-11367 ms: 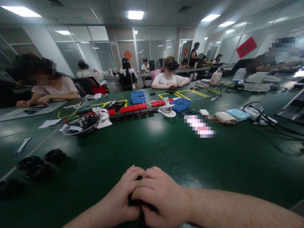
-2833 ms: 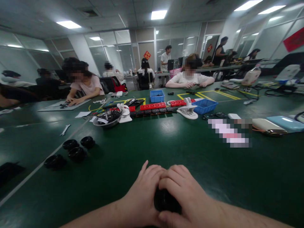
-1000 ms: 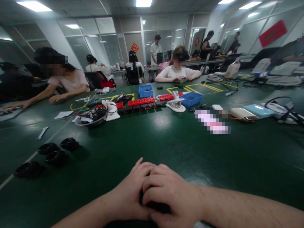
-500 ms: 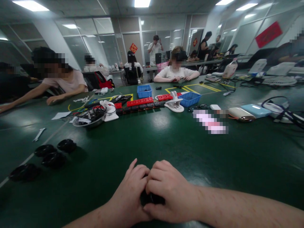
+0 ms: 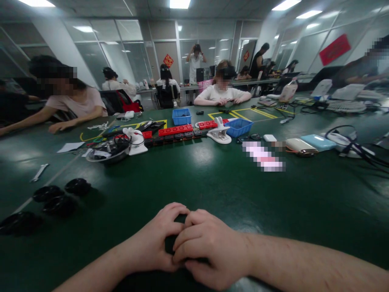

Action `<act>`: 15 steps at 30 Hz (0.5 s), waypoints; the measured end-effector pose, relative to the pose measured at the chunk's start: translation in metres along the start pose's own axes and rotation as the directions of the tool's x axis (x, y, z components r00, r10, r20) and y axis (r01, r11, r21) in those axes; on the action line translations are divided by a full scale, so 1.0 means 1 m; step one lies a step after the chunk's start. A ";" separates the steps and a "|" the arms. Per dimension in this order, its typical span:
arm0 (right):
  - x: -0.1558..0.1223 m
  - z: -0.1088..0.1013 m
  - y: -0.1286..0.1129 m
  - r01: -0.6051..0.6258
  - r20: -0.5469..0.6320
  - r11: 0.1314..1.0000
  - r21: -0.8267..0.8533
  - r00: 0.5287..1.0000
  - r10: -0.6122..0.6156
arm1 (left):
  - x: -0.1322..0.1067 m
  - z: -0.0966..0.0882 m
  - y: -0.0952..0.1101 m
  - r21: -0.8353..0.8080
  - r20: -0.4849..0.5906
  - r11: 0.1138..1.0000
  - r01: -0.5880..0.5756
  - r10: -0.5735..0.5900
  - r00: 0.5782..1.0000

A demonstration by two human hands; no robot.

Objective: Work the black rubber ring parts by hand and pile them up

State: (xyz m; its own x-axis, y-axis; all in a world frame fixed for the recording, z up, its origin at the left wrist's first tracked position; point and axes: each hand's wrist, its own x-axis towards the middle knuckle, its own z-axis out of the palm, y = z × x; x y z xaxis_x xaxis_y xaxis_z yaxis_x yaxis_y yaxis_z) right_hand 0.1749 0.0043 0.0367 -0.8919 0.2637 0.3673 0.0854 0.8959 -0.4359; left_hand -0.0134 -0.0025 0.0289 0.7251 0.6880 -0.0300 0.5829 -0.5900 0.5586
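L hand wider, obj axis unclear

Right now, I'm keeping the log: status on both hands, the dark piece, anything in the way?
Left hand, right hand: both around dark piece. Piece mostly hidden. Four black round parts off left, seemingly not in the way.

Left hand and right hand, as they reach me on the remote feed: both bare, with rounded finger outlines. Left forearm, left of the grip: bare, slender, narrowing gripward. Right forearm, right of the grip: bare, broader in view, sparsely marked with small spots.
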 end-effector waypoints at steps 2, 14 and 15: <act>-0.001 0.001 -0.001 0.019 -0.090 1.000 0.010 0.996 -0.018 | -0.001 0.003 0.001 0.022 -0.005 1.000 0.004 -0.004 1.000; -0.002 0.008 0.001 -0.220 -0.248 0.972 -0.078 0.949 0.194 | -0.004 0.030 0.010 0.134 -0.261 0.985 0.106 -0.068 0.963; -0.002 0.008 0.001 -0.219 -0.249 0.973 -0.077 0.949 0.194 | -0.004 0.030 0.012 0.131 -0.271 0.983 0.131 -0.091 0.958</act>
State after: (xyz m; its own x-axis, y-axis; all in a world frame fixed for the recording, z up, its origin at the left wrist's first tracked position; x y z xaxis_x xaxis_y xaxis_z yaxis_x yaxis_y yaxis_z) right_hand 0.1735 0.0015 0.0295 -0.7191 0.5133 0.4684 0.3131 0.8411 -0.4411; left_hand 0.0017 -0.0247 0.0108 0.5424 0.8276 0.1447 0.7157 -0.5454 0.4362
